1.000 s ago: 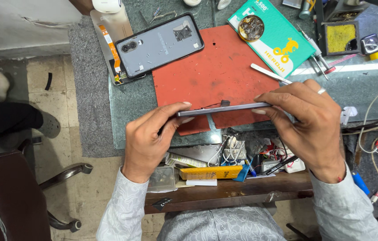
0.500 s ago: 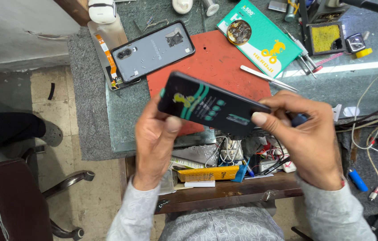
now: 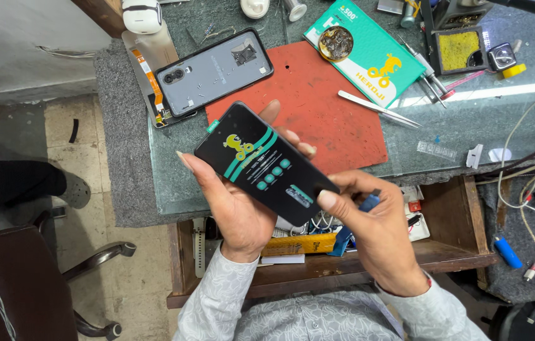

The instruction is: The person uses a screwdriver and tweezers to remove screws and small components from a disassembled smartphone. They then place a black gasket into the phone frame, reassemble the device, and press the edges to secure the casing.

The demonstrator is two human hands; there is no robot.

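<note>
Phone [image 3: 266, 163] gripped by my left hand [image 3: 233, 202] and right hand [image 3: 368, 230] could slip toward the 6 o'clock drawer [image 3: 450, 249].

Phone screen panel [image 3: 266, 163]: flat black rectangle, protective film printed with teal stripes, teal dots and a yellow figure. Face up, tilted diagonally, held in the air above the bench's near edge, over the open drawer.

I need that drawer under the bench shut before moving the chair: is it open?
Open: the wooden drawer is pulled out below the bench edge, its clutter exposed.
</note>
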